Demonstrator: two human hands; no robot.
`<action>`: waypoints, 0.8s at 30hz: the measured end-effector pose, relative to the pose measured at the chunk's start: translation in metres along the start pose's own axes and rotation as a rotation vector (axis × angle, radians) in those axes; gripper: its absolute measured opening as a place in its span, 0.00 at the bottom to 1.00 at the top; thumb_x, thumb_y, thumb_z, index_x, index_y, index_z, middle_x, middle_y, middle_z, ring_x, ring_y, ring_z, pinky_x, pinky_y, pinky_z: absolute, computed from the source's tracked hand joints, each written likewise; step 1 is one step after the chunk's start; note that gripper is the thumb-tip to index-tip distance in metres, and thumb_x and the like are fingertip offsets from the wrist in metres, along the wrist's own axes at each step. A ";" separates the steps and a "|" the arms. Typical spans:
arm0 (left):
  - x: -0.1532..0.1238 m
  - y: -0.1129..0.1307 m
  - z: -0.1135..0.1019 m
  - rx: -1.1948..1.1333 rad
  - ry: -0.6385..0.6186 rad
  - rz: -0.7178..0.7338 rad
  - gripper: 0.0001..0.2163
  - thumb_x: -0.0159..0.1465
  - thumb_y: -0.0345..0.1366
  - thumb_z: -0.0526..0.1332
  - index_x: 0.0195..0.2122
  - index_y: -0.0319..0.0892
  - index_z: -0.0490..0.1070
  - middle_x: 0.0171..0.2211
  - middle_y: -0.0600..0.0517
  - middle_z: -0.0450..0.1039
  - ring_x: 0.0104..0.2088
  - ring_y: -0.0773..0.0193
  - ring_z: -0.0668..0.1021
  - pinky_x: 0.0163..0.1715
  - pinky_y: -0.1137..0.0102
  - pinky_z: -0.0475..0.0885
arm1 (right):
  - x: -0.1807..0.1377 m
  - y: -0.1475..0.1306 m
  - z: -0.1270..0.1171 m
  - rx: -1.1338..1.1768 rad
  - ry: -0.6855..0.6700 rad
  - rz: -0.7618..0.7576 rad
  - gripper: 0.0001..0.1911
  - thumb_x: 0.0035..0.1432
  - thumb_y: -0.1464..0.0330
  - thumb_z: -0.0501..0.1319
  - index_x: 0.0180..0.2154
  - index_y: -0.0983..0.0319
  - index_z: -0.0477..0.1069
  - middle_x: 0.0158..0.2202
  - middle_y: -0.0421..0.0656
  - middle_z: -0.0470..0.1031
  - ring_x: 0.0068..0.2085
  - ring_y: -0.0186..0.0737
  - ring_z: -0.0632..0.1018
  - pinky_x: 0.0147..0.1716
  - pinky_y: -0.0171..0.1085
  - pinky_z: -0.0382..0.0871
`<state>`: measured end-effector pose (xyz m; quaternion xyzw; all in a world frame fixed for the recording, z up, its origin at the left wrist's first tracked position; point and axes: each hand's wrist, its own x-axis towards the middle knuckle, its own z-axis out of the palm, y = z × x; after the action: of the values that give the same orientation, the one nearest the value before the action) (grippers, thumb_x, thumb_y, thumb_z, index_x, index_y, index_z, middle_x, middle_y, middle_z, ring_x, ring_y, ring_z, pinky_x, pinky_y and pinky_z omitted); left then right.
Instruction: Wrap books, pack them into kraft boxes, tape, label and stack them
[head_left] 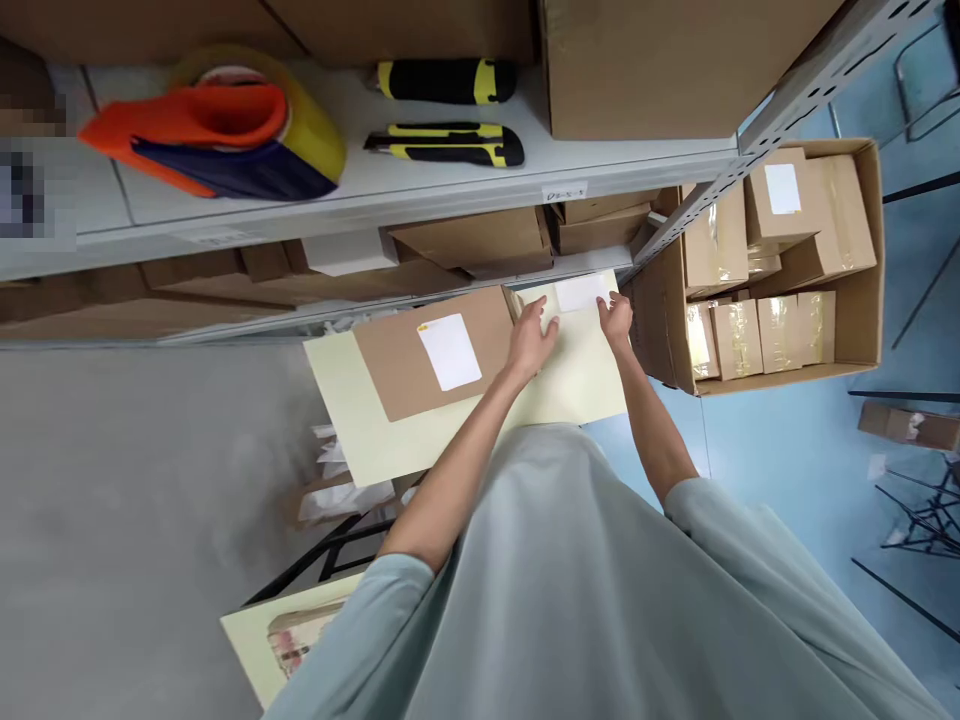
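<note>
A flat brown cardboard box (386, 370) with a white label (450, 352) lies on a pale yellow board (341, 425) in front of me. My left hand (531, 345) is at the box's right end, its thumb and fingers apart and bent over the board. Nothing shows between them. To the right of the box lies a white slip of paper (576, 293) near the board's far edge. My right hand (616, 318) pinches the right end of that slip, with its fingertips partly hidden.
Above the board runs a grey shelf (442, 190) with a tape dispenser (225, 130) and two box cutters (446, 82). Boxes stand on the shelf below. At right is an open carton (667, 330) of small boxes. A second board (251, 640) sits lower left.
</note>
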<state>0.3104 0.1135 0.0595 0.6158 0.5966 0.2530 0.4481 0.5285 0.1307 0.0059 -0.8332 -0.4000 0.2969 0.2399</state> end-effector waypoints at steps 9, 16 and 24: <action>0.084 -0.022 0.079 0.188 -0.024 -0.413 0.04 0.70 0.29 0.67 0.45 0.42 0.77 0.57 0.34 0.79 0.58 0.43 0.84 0.67 0.53 0.75 | 0.028 0.017 0.021 -0.118 -0.025 0.011 0.22 0.78 0.67 0.58 0.65 0.68 0.80 0.64 0.63 0.81 0.59 0.54 0.87 0.65 0.47 0.76; 0.080 -0.038 0.093 0.167 0.079 -0.427 0.06 0.69 0.28 0.67 0.45 0.44 0.77 0.54 0.42 0.78 0.56 0.52 0.83 0.66 0.61 0.75 | 0.019 0.013 0.012 -0.231 -0.024 0.004 0.17 0.83 0.63 0.55 0.56 0.60 0.82 0.61 0.55 0.83 0.54 0.52 0.86 0.54 0.43 0.78; 0.085 -0.028 0.094 0.070 0.148 -0.427 0.08 0.71 0.37 0.70 0.49 0.42 0.80 0.56 0.40 0.83 0.59 0.50 0.85 0.67 0.58 0.76 | -0.003 0.000 -0.002 -0.203 0.004 -0.162 0.26 0.84 0.66 0.48 0.61 0.63 0.84 0.65 0.57 0.81 0.64 0.56 0.80 0.67 0.50 0.72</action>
<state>0.3890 0.1686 -0.0278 0.4704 0.7531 0.1760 0.4250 0.5284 0.1282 0.0085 -0.8188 -0.4936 0.2330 0.1782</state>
